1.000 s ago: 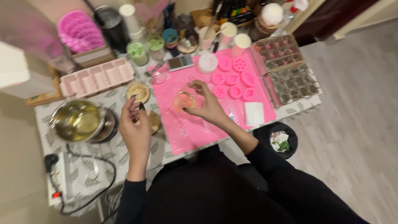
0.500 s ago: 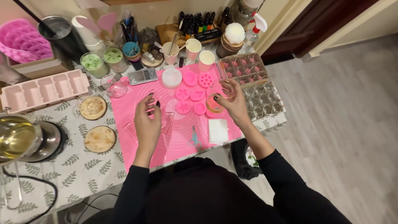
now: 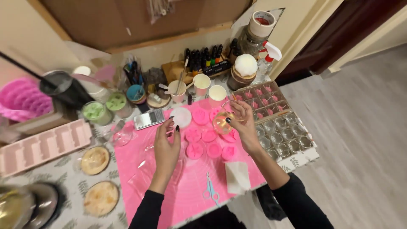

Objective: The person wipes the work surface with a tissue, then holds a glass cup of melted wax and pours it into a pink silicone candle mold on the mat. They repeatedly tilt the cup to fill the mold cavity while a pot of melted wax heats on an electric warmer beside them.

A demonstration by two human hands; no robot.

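My right hand [image 3: 242, 123] holds a small clear glass cup [image 3: 222, 122] of pale yellow liquid above several round pink moulds [image 3: 208, 136] on a pink mat [image 3: 169, 178]. My left hand [image 3: 165, 144] hovers over the mat just left of those moulds, fingers loosely apart and holding nothing. A white round lid [image 3: 181, 117] lies beyond its fingertips. Both sleeves are black.
A clear tray with many cells [image 3: 280, 131] sits right of the mat. Small blue scissors [image 3: 210, 191] and a folded white tissue [image 3: 237, 176] lie near the front edge. Paper cups [image 3: 217, 94], dropper bottles [image 3: 203, 57], a pocket scale [image 3: 149, 118], a long pink mould [image 3: 42, 144] and two round discs [image 3: 95, 160] stand around.
The view has swung up and closer to the mat. My right hand has lifted the glass cup over the far moulds; my left hand has opened above the mat.
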